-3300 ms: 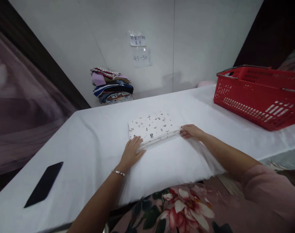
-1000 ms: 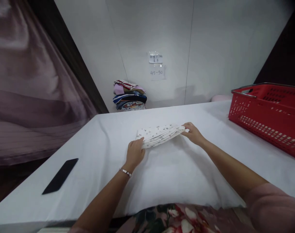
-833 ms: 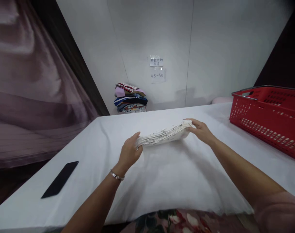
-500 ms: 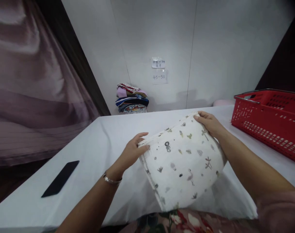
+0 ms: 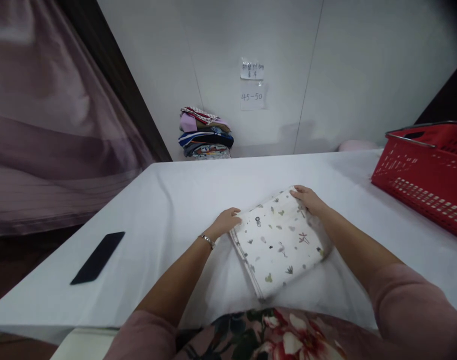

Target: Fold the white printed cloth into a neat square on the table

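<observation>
A folded white cloth [image 5: 275,242] printed with small plants and a flamingo lies at a slant on the white-covered table, close to my body. My left hand [image 5: 227,221] pinches its upper left corner, thumb on top and fingers at the far edge. At the upper right corner my right hand [image 5: 308,199] grips the cloth the same way. Layered folds show along its left side. What lies under the cloth is hidden.
On the left of the table [image 5: 190,185] lies a flat black object [image 5: 98,258]. A stack of folded clothes [image 5: 205,134] is at the far edge by the wall, below paper labels [image 5: 253,96]. A red basket [image 5: 427,180] stands right; a pink curtain [image 5: 55,125] hangs left.
Both hands have moved the cloth forward and down, from a raised tilt to lying on the table. The camera view has tipped downward a little.
</observation>
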The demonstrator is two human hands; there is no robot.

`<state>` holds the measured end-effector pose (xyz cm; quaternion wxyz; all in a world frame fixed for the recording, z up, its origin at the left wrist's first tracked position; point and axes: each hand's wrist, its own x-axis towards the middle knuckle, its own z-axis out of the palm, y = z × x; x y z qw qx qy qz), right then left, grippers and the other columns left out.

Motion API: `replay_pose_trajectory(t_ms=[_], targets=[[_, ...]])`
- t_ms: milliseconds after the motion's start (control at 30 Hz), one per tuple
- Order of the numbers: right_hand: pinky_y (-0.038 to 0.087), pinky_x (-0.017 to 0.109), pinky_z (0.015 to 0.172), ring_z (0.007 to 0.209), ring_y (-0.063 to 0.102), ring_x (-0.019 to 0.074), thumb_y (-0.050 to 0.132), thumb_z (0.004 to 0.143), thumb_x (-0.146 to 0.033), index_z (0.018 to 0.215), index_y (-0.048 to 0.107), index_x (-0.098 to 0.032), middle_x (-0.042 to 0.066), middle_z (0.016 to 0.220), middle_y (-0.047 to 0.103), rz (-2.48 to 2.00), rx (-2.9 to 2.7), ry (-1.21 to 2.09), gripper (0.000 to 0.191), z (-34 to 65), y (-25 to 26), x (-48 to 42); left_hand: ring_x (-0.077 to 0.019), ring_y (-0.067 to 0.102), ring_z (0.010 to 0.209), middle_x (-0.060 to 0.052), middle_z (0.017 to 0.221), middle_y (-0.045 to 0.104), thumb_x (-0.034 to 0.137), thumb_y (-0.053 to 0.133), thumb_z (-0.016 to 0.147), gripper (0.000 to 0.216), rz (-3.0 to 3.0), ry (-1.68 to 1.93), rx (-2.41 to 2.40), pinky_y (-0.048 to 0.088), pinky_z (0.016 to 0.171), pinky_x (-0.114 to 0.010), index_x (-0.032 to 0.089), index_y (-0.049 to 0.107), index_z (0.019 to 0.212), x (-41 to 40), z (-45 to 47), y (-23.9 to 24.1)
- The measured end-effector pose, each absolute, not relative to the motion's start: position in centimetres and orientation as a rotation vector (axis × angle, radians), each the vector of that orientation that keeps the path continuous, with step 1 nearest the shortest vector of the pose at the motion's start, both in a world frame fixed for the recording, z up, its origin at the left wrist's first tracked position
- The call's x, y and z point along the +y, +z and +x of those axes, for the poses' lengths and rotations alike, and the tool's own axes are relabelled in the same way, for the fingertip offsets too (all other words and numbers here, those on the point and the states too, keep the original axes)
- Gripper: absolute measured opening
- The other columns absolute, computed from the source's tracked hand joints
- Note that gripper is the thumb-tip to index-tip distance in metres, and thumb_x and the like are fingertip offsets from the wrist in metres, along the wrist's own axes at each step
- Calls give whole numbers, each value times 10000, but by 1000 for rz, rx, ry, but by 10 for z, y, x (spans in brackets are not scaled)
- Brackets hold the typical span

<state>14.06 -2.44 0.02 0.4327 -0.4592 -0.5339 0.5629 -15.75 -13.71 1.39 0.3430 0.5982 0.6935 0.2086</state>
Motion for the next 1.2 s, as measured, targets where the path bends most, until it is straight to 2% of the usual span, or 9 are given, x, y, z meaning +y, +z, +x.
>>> replay_pose_trajectory(t_ms=[167,400,600,700,767,933,1067,1200], targets=[[505,287,686,728,632,169,687,662,-398,970,619,-216,20,863,686,-1000,-1354,1394,364,147,-2,-34,-193,575,918,-59,1107,598,470,531,777,432,1797,616,1739,445,797,-290,215,568,1124,-123,-133,22],[504,292,691,768,625,171,659,694,-398,1048,596,-217,21,919,670,-958,-1367,1327,403,154,-9,-42,-191,513,921,-43,984,574,296,536,811,208,2342,691,1628,408,824,-332,204,591,989,-114,-94,19],[494,265,647,763,608,161,654,722,-368,1095,590,-234,9,917,658,-959,-1389,1344,401,157,-12,-44,-189,486,905,-48,936,563,181,430,856,125,2553,674,1657,392,798,-341,194,553,876,-121,-92,4],[484,257,688,805,601,153,661,723,-341,1077,601,-229,10,958,654,-906,-1368,1371,377,156,-11,-45,-184,491,926,-50,952,569,173,443,840,102,2541,699,1551,394,813,-337,193,536,877,-123,-94,4],[484,260,684,800,601,155,663,721,-343,1077,603,-221,16,966,653,-895,-1359,1378,381,155,-10,-46,-181,503,902,-45,928,578,228,472,832,85,2442,723,1532,402,801,-333,195,533,882,-121,-94,7],[473,247,560,642,586,136,656,723,-369,1101,600,-216,11,849,661,-1000,-1373,1361,412,154,-6,-48,-146,536,762,-2,850,601,394,395,872,237,2011,781,1591,419,690,-284,218,543,928,-113,-94,22],[485,262,649,743,602,151,663,717,-363,1082,606,-219,21,949,660,-939,-1337,1391,396,153,-6,-48,-144,539,707,10,811,613,466,441,834,282,1973,659,1538,407,614,-266,230,583,896,-104,-93,30],[488,291,712,811,606,173,659,718,-377,1097,594,-212,37,1005,652,-924,-1336,1402,418,151,-7,-48,-157,540,736,-1,792,602,448,497,803,251,2063,590,1538,419,648,-279,214,590,818,-100,-90,29]])
